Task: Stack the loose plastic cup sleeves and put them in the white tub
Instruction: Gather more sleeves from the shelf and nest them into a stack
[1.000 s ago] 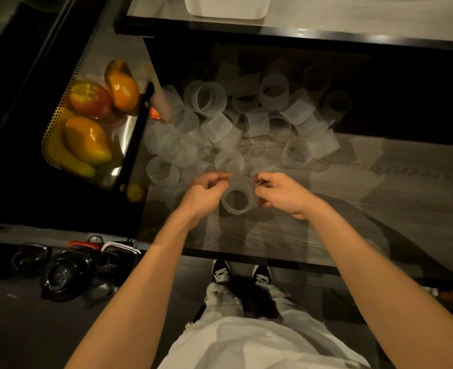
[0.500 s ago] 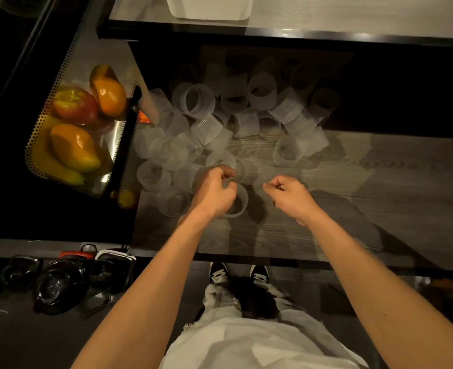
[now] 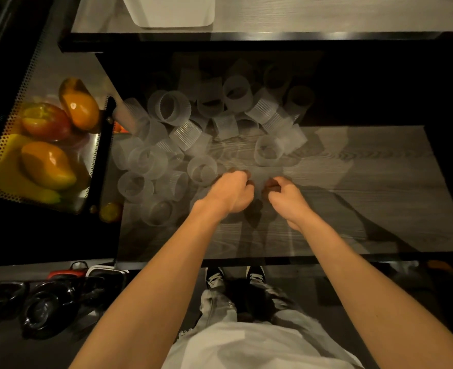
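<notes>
In the head view we are looking down at a task that we are judging to be barely begun. The cup sleeves (image 3: 170, 107) are lying loose in a heap on the wooden table (image 3: 353, 182), spreading from nine to one o'clock of the hands, some upright and some tipped over, and we are seeing no finished stack anywhere. The white tub (image 3: 172, 14) is sitting at twelve o'clock on the raised shelf (image 3: 326, 14), well apart from the heap; only its near part is showing, so we are not able to tell whether anything is inside. Both arms are reaching forward over the table's near edge. The left hand (image 3: 232, 193) and the right hand (image 3: 286, 199) are hovering near each other at the heap's near side, backs upward and fingers curled inward. Something pale and blurred is showing between them, perhaps a sleeve, but we are not able to tell whether either hand is gripping it. A fruit tray (image 3: 93, 158) is sitting at nine o'clock.
</notes>
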